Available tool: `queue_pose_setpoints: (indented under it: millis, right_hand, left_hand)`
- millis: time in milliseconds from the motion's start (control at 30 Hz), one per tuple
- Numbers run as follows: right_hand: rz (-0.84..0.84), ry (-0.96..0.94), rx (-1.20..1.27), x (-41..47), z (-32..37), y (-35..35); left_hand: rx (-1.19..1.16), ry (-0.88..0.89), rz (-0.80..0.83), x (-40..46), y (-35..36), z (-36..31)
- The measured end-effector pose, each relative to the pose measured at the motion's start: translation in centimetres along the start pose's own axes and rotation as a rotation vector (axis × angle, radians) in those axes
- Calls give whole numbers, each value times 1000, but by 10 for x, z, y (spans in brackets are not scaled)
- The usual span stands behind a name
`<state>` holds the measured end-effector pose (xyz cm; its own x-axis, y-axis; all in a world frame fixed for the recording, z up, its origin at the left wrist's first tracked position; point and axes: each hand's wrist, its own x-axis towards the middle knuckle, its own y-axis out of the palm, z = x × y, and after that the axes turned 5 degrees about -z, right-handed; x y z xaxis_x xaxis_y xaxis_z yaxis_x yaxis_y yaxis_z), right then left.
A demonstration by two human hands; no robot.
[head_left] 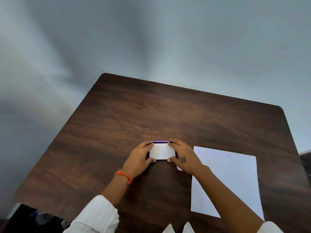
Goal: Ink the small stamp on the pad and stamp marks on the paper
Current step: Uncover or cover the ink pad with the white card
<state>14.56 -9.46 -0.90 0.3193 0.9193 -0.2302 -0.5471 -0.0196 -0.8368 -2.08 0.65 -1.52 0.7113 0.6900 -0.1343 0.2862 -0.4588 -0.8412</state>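
Observation:
The ink pad [161, 153] is a small flat box with a white lid and a purple far edge, lying on the dark wooden table [151, 111]. My left hand [139, 157] grips its left side with thumb and fingers. Its right side is held by my right hand [182, 158]. Under the right palm a small pale purple piece [179, 168] peeks out, perhaps the stamp. The white paper [235, 179] lies to the right, with a faint row of round stamped marks [217, 154] near its far edge.
The table's far edge and rounded corners border a plain grey wall. Dark objects [38, 216] sit off the near left corner. My white sleeves fill the bottom of the view.

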Motion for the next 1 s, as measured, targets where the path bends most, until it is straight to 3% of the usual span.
queue_pose_setpoints:
  millis: [667, 1000]
  right_hand:
    - [-38, -21, -14, 9, 3, -7]
    - [23, -21, -87, 13, 10, -15]
  left_hand:
    - [-27, 16, 17, 18, -3, 6]
    - [-36, -41, 1, 16, -2, -1]
